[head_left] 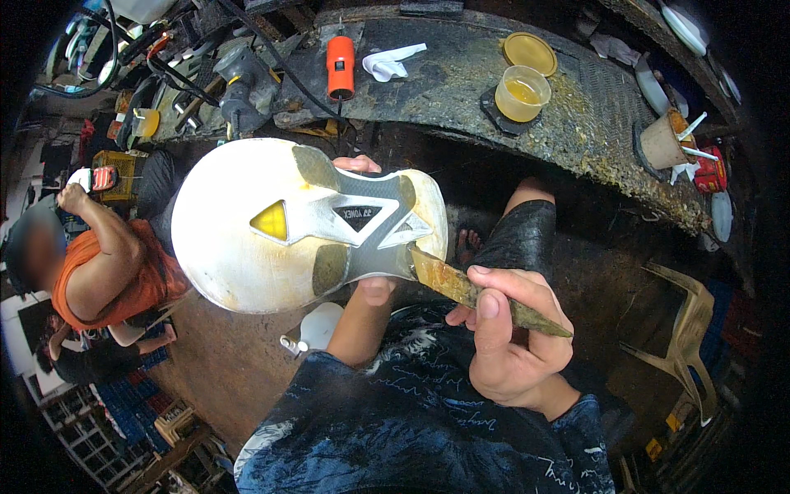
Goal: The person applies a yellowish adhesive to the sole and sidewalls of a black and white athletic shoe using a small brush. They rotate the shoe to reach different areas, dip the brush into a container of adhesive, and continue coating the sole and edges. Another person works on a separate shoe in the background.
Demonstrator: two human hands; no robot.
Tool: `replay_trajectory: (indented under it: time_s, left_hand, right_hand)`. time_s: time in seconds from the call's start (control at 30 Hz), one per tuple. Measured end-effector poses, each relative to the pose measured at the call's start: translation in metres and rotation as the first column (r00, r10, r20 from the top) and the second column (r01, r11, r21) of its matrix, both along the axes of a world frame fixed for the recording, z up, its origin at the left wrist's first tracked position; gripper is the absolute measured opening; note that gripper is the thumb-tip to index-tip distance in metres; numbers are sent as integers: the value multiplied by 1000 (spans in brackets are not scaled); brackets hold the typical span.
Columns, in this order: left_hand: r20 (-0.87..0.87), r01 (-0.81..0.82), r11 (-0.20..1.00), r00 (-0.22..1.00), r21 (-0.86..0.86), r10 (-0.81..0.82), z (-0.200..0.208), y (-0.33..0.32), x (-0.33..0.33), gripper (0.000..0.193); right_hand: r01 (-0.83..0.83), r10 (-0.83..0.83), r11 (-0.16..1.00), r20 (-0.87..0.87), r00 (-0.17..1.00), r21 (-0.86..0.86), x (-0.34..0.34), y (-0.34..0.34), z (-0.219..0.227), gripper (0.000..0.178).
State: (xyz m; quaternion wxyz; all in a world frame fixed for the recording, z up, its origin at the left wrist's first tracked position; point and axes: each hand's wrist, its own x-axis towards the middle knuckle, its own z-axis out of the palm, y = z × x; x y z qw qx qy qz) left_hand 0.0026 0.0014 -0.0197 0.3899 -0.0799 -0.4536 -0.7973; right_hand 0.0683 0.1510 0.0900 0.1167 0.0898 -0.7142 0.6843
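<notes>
A shoe (239,189) hangs in front of me with its underside up. Its sole is white and yellowed, with a grey midfoot, dark patches and a yellow triangle in the forefoot. My left hand (376,290) is closed around the shoe at the midfoot; most of it is hidden behind. Between the thumb and fingers of my right hand (518,329) is a flat, stained spatula (448,276) with a pointed rear end. Its front tip meets the sole's edge where the grey midfoot joins the heel.
On the worn bench ahead are an orange cylindrical tool (340,67), a white cloth (393,62), a tub of yellowish liquid (522,93), a lid (530,53) and a pot of brushes (662,142). A co-worker in orange (123,263) sits left. A plastic chair (691,337) stands right.
</notes>
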Motion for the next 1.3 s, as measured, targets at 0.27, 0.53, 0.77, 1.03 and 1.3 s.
replay_trajectory:
  time_s: [0.27,0.53,0.77,1.03,1.3]
  left_hand:
    - [77,51,997,996,56,-55,3,5,8,130]
    - [164,41,999,985,29,-45,4,6,13,129]
    - [192,207,974,956,90,-221,-3,1,18,131]
    - [76,320,943,947,-95,-314,-20,-7,19,92]
    - [78,303,937,944,176,-320,-39,-3,27,89]
  right_hand:
    - [-33,34,998,-29,999,49,-2,3,-1,22]
    - [-70,77,995,-85,993,77,-7,6,-2,23]
    - [-122,142,983,-147,979,140,-17,11,-5,23]
    - [-122,153,979,-200,968,160,-29,13,-13,22]
    - [-148,209,968,-325,922,203,-41,16,-17,21]
